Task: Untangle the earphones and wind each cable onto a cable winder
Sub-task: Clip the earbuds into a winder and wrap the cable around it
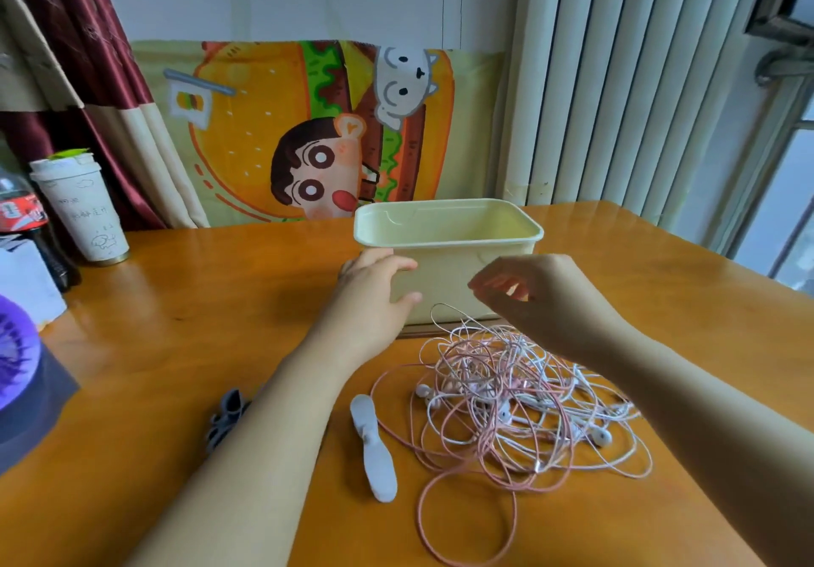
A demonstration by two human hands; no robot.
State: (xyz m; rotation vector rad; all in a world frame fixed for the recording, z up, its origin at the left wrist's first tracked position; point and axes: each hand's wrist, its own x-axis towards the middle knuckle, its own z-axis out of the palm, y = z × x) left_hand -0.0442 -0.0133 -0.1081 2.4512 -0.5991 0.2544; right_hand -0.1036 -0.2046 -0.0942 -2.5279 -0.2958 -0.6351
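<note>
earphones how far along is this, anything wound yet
Done: nothing. The earphones lie in one pink and white tangle. The white winder carries no cable, and the grey winder, partly hidden, shows none. In hand: the left hand touches the box, and the right hand hovers over the tangle; whether it pinches a cable is unclear. Left: untangling and all winding.

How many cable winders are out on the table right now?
2. A white winder lies just left of the earphone tangle; a grey one sits further left, partly hidden by the left forearm. Others may be inside the box.
</note>
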